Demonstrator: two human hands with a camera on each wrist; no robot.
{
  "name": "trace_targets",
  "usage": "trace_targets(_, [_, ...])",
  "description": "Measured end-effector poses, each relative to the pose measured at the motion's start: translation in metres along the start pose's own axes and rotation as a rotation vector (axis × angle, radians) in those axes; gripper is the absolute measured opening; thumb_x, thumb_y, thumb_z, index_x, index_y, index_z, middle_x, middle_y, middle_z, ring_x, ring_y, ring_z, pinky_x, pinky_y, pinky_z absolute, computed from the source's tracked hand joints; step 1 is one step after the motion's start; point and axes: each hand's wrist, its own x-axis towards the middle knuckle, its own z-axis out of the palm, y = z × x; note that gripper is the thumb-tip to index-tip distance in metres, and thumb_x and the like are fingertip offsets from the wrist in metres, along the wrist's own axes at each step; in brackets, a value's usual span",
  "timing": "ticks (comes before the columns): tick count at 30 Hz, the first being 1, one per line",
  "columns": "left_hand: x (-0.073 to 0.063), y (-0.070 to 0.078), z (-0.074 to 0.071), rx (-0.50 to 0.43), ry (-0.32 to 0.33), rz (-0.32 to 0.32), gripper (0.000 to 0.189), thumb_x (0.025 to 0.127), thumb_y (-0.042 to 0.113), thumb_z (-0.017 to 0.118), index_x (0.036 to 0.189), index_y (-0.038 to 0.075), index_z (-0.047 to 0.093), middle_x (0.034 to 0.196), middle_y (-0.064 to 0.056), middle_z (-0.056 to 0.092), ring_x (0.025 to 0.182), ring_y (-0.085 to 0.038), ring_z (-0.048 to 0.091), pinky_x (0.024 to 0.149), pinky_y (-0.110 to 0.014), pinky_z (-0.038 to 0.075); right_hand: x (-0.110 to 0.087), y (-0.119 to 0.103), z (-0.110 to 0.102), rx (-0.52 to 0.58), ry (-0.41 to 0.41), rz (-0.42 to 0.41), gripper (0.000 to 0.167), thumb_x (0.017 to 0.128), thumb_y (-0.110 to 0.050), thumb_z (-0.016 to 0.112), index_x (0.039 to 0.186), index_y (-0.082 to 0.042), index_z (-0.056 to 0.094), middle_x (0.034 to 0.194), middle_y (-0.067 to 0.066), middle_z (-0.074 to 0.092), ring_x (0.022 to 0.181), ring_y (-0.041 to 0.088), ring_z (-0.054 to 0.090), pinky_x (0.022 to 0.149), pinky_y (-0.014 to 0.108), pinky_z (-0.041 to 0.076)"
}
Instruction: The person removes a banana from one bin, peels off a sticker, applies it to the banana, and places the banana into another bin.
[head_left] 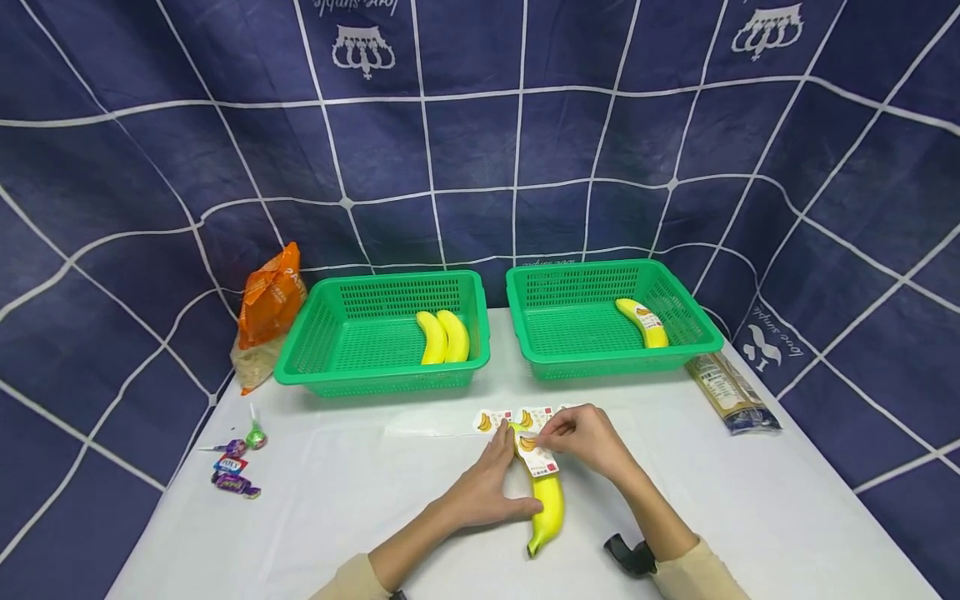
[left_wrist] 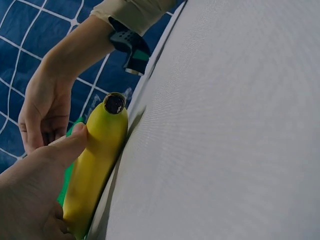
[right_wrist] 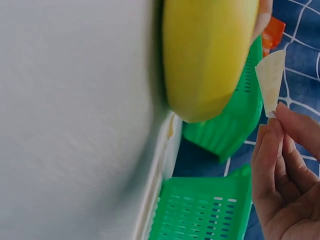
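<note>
A yellow banana lies on the white table, its dark-tipped end toward me. My left hand holds it from the left side, the thumb against its skin. Over the banana's upper part, my right hand pinches the edge of a white sticker printed with bananas. In the right wrist view the sticker hangs from the thumb and fingertips, apart from the banana. Just beyond the hands lies a backing strip with more banana stickers, partly hidden by the right hand.
Two bananas lie in the left green basket; one labelled banana lies in the right green basket. An orange bag and wrapped candies are at left, a clear-fronted packet at right.
</note>
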Motion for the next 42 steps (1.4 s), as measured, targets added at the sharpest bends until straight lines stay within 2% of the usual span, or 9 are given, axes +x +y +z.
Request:
trace_targets(4, [0.0002,-0.0001,0.0001,0.008,-0.003,-0.003,0.118,0.078,0.072,0.062,0.157,0.004,0.006,0.165,-0.013,-0.003,0.152,-0.029,0.011,0.117,-0.052,0.031,-0.0015,0.0034,0.0039,-0.017,0.002,0.002,0.008,0.076,-0.018,0.081,0.073,-0.013,0.075,0.067,-0.005,0.069,0.061,0.007,0.060,0.059,0.026,0.052])
trace_targets(6, [0.0001,-0.0005,0.0004,0.014,-0.001,-0.004,0.119,0.078,0.073,0.062,0.157,0.004,0.006,0.165,-0.013,-0.003,0.152,-0.029,0.011,0.116,-0.052,0.032,-0.0020,0.0044,0.0058,-0.026,0.007,0.007,0.008,0.076,-0.017,0.081,0.073,-0.014,0.075,0.065,-0.005,0.069,0.059,0.007,0.060,0.079,0.035,0.055])
trace_targets(8, [-0.0002,-0.0005,0.0006,0.019,0.001,-0.009,0.119,0.077,0.074,0.061,0.157,0.004,0.006,0.165,-0.012,-0.003,0.152,-0.029,0.011,0.116,-0.052,0.032,-0.0024,0.0051,0.0075,-0.035,0.009,0.020,0.007,0.075,-0.016,0.081,0.072,-0.014,0.075,0.065,-0.006,0.069,0.059,0.006,0.059,0.080,0.041,0.055])
trace_targets(11, [-0.0006,-0.0007,0.0010,0.024,0.009,-0.011,0.119,0.077,0.074,0.061,0.157,0.004,0.007,0.166,-0.012,-0.002,0.152,-0.029,0.012,0.115,-0.053,0.034,-0.0029,0.0056,0.0088,-0.033,0.009,0.037,0.007,0.075,-0.014,0.081,0.072,-0.014,0.074,0.065,-0.006,0.069,0.059,0.006,0.060,0.077,0.034,0.056])
trace_targets(13, [-0.0008,-0.0002,0.0011,0.021,0.012,-0.014,0.119,0.077,0.074,0.061,0.157,0.004,0.007,0.166,-0.011,-0.002,0.152,-0.028,0.012,0.115,-0.053,0.034,-0.0036,0.0057,0.0088,-0.032,0.010,0.047,0.007,0.075,-0.013,0.081,0.072,-0.013,0.074,0.065,-0.005,0.069,0.059,0.007,0.060,0.057,0.025,0.051])
trace_targets(15, [-0.0007,-0.0001,0.0016,0.026,0.016,-0.011,0.118,0.077,0.073,0.062,0.156,0.004,0.008,0.166,-0.012,-0.002,0.152,-0.029,0.013,0.115,-0.053,0.034,-0.0045,0.0056,0.0083,-0.028,0.015,0.051,0.007,0.075,-0.013,0.081,0.072,-0.012,0.074,0.065,-0.004,0.069,0.060,0.007,0.060,0.055,0.021,0.048])
trace_targets(34, [0.0008,0.0018,-0.0002,0.026,0.010,-0.010,0.118,0.078,0.075,0.058,0.156,0.004,0.008,0.166,-0.011,-0.003,0.152,-0.027,0.011,0.117,-0.051,0.031,-0.0038,0.0065,0.0080,-0.011,0.038,0.094,0.010,0.075,-0.015,0.083,0.071,-0.012,0.073,0.064,-0.003,0.069,0.059,0.008,0.058,0.053,0.023,0.047])
trace_targets(42, [0.0002,0.0003,0.0025,0.041,0.027,-0.007,0.114,0.080,0.072,0.058,0.156,0.002,0.010,0.166,-0.011,-0.001,0.152,-0.029,0.013,0.116,-0.053,0.031,-0.0036,0.0109,0.0098,0.017,0.017,0.097,0.008,0.075,-0.013,0.081,0.072,-0.011,0.074,0.065,-0.002,0.070,0.058,0.007,0.060,0.054,0.022,0.049])
